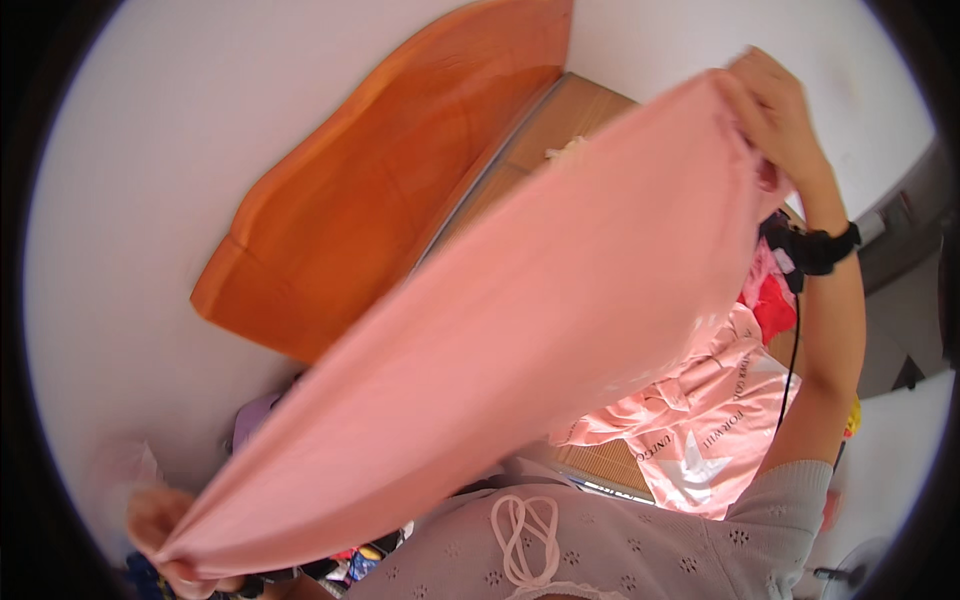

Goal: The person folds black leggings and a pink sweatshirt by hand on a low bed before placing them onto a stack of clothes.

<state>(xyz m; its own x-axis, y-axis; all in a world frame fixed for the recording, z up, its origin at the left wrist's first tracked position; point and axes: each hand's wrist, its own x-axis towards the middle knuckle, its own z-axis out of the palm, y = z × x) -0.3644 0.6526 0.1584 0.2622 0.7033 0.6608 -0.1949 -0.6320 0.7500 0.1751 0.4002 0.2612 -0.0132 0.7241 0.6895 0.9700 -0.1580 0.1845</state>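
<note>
A plain pink garment point(560, 300) is stretched slantwise across the middle of the view; its exact kind cannot be made out. At the lower left, my left hand point(165, 530) pinches one corner and is a little blurred. High on the right, my right hand point(775, 115) grips the opposite end, fingers closed over the bunched cloth. The garment hangs taut along its upper edge and sags below, hiding much of what lies behind it. Under its lower right side lies a pink printed cloth point(700, 430) with a white star, loosely crumpled.
An orange wooden headboard point(350, 190) stands against the white wall beyond a tan slatted mat point(590, 110). Red and pink clothes point(770, 300) are heaped near my right forearm. A black band point(825, 250) circles my right wrist, with a cable hanging down. Something purple point(252, 420) sits at the left.
</note>
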